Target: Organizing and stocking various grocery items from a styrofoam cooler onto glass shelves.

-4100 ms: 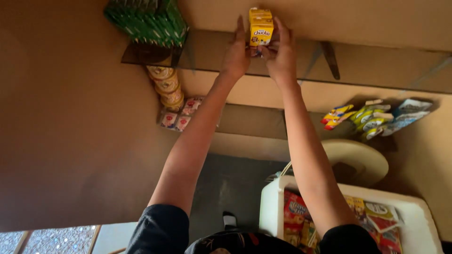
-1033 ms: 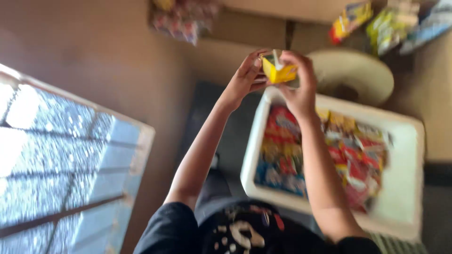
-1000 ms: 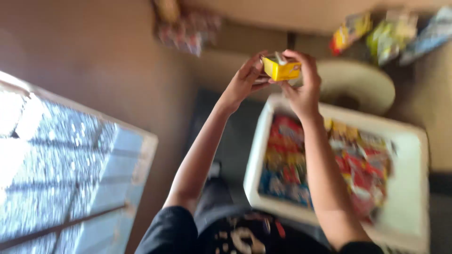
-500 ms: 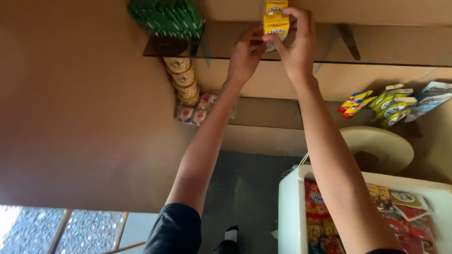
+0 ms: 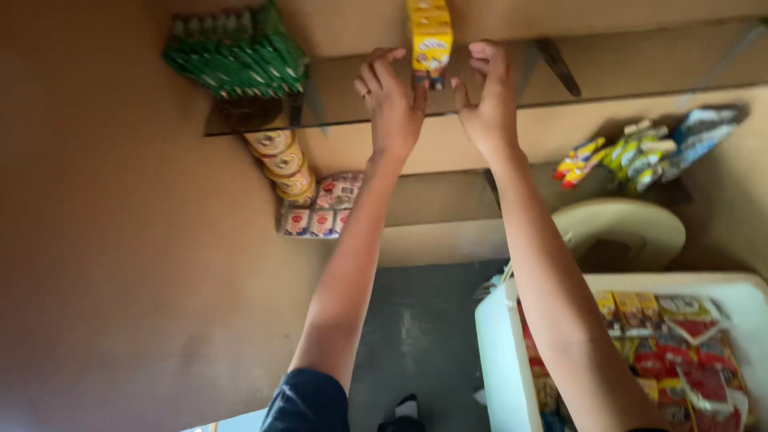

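- both my arms reach up to the top shelf (image 5: 480, 84); yellow carton (image 5: 430, 44) stands upright at the shelf's front edge, long axis vertical, between my two hands.
- my left hand (image 5: 392, 100) is open, fingers spread and loosely curled, just left of the carton and a bit below it. fingertips near the carton's lower left side, can't tell if they touch. holding nothing.
- my right hand (image 5: 490, 100) is also open, fingers curled toward the carton from the right, a small gap showing. holding nothing.
- carton lies up and inward from both palms; both hands look about equally near, the left maybe a shade closer.
- green packs (image 5: 236, 56) stacked at the shelf's left end, well apart from the carton.
- stacked round tins (image 5: 282, 160) and small red-and-white packets (image 5: 320, 210) at the left end of the lower shelf.
- hanging sachets (image 5: 632, 152) off to the right.
- white box (image 5: 500, 344) full of snack packs under my right arm, a round pale lid (image 5: 632, 228) behind it.
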